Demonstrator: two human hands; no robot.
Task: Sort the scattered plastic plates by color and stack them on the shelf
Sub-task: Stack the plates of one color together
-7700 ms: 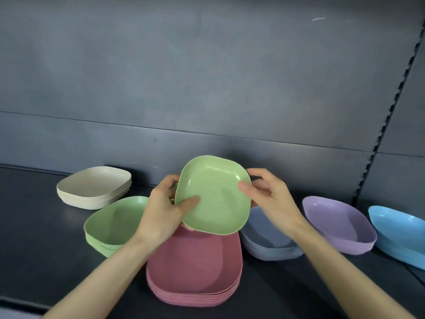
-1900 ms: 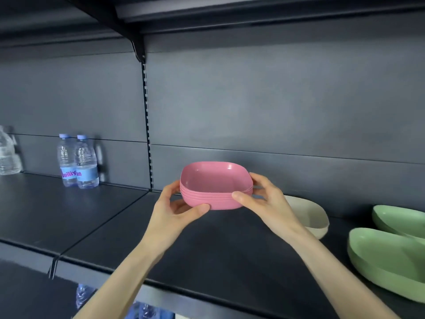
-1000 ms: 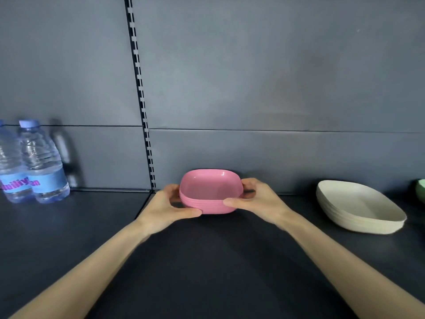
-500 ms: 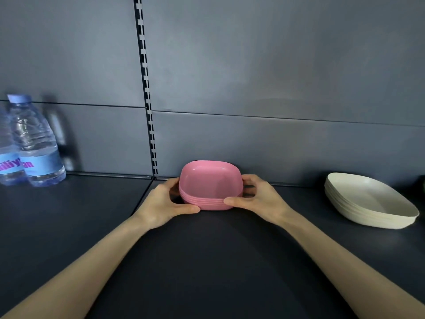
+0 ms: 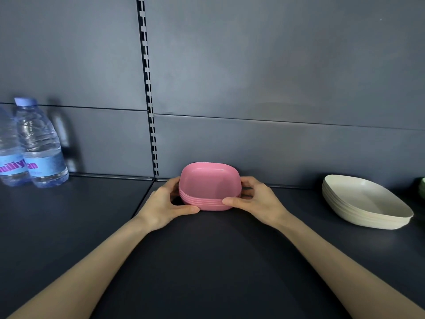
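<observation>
Two water bottles (image 5: 41, 146): back left of the shelf (image 5: 207, 261).
Cream plate stack (image 5: 363, 203): near the right edge, well apart.
Pink plate stack (image 5: 210, 186): back edge, centre.
Left hand (image 5: 164, 204), right hand (image 5: 257, 200): we grasp its sides, thumbs in front.

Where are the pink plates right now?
In the head view the pink plates sit centre on the shelf near the back wall, gripped by the left hand and right hand; water bottles stand far left, cream plates right.

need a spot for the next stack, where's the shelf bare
Bare shelf lies between the cream stack and the right hand on the pink stack, and between the water bottles and the left hand. Front is bare between the forearms. Crowded: far right, cream stack beside a green rim.
</observation>
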